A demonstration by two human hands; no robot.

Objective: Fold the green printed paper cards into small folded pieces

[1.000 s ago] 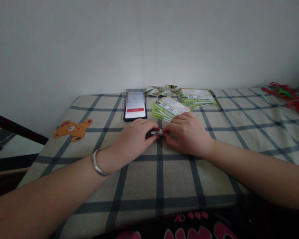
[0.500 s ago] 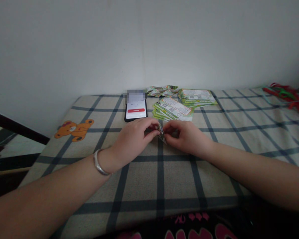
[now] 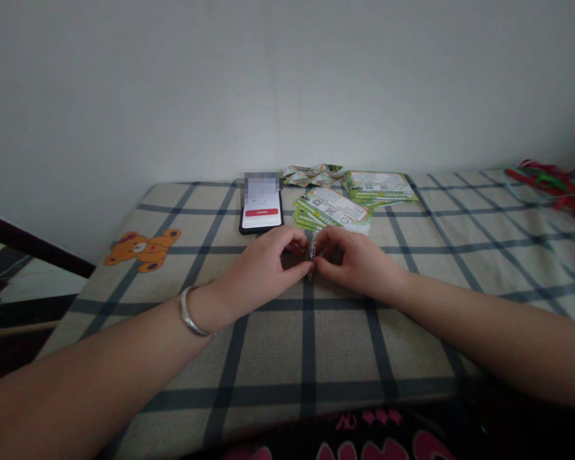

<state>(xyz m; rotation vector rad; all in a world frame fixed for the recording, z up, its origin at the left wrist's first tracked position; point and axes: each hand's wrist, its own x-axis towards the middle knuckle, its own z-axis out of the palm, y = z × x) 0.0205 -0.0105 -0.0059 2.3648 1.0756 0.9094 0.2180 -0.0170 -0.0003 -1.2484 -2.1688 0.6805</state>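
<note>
Left hand (image 3: 263,267) and right hand (image 3: 359,262) pinch one small folded green-and-white paper card (image 3: 311,250) mid-table on the grey checked cloth (image 3: 316,345), bare toward 6 o'clock, with one black phone (image 3: 261,209) and two green card stacks (image 3: 331,208) at 12.

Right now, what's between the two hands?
A small card, held edge-on, pinched by the left hand and right hand over the checked cloth; seen in the head view.

Just one camera here, worn on the person's head, looking forward and tilted down across the checked bench (image 3: 412,332) toward the white wall (image 3: 287,83). It sits pretty close: the left hand (image 3: 261,268) and right hand (image 3: 359,262) sit mid-frame, with the forearms filling the bottom corners.
</note>
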